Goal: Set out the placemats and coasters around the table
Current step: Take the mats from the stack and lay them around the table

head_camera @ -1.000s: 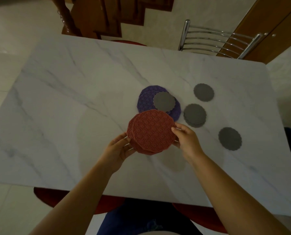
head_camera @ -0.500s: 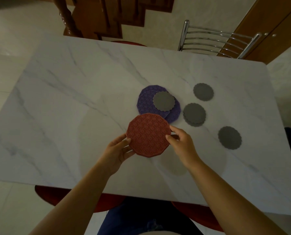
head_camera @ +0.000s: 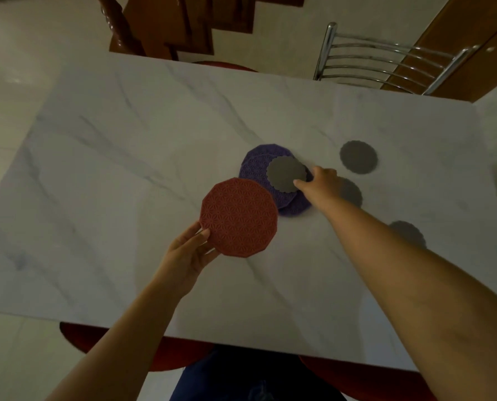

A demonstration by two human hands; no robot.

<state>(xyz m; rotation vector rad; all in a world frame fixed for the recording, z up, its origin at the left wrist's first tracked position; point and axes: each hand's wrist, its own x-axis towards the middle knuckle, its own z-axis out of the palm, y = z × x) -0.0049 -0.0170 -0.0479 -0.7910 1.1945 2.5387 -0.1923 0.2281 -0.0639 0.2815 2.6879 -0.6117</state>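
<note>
My left hand (head_camera: pixel 188 253) holds a red patterned round placemat (head_camera: pixel 239 217) by its near-left edge, just above the marble table (head_camera: pixel 125 169). Behind it lie purple placemats (head_camera: pixel 256 169), overlapping, with a grey scalloped coaster (head_camera: pixel 284 173) on top. The fingers of my right hand (head_camera: pixel 318 183) pinch the right edge of that coaster. Three more grey coasters lie to the right: one far (head_camera: pixel 358 157), one partly hidden behind my right hand (head_camera: pixel 352 192), one partly hidden by my forearm (head_camera: pixel 409 233).
A chrome-backed chair (head_camera: pixel 386 62) stands at the table's far right side. A wooden stair post and steps (head_camera: pixel 154 27) are beyond the far edge. Red chair seats (head_camera: pixel 76 337) show under the near edge.
My right hand let go of the red placemat and reached forward to the grey coaster on the purple placemats. My left hand alone now holds the red placemat, shifted slightly left.
</note>
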